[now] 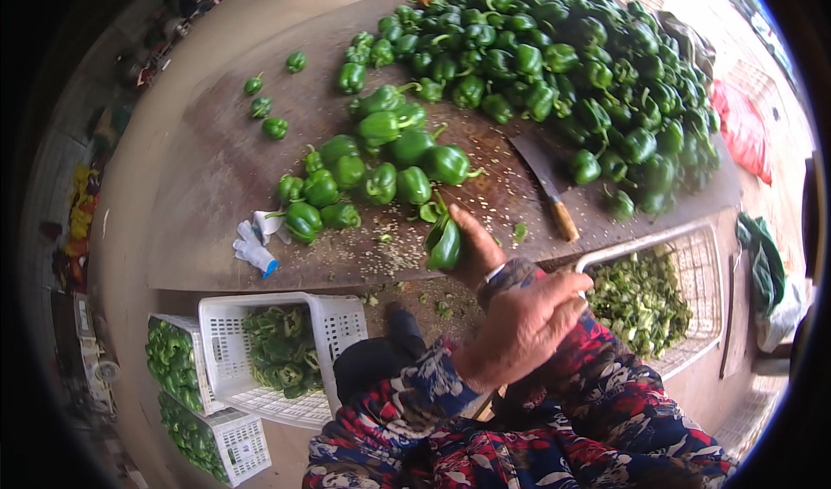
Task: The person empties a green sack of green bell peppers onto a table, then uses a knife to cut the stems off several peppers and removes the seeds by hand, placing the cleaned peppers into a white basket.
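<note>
My right hand point(477, 245) holds a green bell pepper point(445, 245) that looks split, at the near edge of the table. My left hand point(526, 330) is crossed over my right forearm, its bent fingers near the corner of the right crate; whether it holds anything is hidden. Several whole green peppers point(383, 129) lie just beyond the held pepper. To the right, a wide-bladed knife point(542, 168) with a wooden handle lies flat on the table point(214, 164). Pale seeds point(396, 249) are scattered around.
A large heap of green peppers point(526, 60) covers the far right. White-and-blue gloves point(254, 245) lie at the near left. Below the edge are a tilted white crate of opened peppers point(217, 353), a crate of pale green scraps point(711, 281) at right, and stacked pepper crates point(243, 447) at lower left.
</note>
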Demonstrator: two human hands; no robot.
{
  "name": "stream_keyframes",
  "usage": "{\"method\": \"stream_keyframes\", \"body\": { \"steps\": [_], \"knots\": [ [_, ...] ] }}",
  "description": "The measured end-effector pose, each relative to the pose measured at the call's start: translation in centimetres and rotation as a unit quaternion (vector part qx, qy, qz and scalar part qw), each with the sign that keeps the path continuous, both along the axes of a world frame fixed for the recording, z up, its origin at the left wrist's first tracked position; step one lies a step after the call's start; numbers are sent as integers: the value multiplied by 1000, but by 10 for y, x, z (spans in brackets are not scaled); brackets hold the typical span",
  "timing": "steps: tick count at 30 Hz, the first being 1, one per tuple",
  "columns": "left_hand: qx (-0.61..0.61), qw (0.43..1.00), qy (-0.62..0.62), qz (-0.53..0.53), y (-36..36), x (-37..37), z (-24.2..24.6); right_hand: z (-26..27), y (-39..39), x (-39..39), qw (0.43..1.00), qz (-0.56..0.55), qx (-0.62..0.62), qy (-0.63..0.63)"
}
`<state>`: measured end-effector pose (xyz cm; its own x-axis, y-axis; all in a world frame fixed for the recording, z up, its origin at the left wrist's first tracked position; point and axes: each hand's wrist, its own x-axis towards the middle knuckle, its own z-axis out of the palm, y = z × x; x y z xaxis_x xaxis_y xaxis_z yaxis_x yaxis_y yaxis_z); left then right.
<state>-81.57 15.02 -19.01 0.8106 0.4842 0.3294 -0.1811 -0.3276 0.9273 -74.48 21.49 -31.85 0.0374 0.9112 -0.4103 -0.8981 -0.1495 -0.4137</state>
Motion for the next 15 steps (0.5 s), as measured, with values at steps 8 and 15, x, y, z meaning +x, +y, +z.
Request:
{"method": "stream_keyframes", "body": {
  "steps": [8,15],
  "knots": [
    [91,985,-121,78,46,-74,10,3,60,-185,865,251,202,-385],
    [-72,973,-73,207,78,-105,-16,-28,163,-66,317,-83,37,-944]
  ]
}}
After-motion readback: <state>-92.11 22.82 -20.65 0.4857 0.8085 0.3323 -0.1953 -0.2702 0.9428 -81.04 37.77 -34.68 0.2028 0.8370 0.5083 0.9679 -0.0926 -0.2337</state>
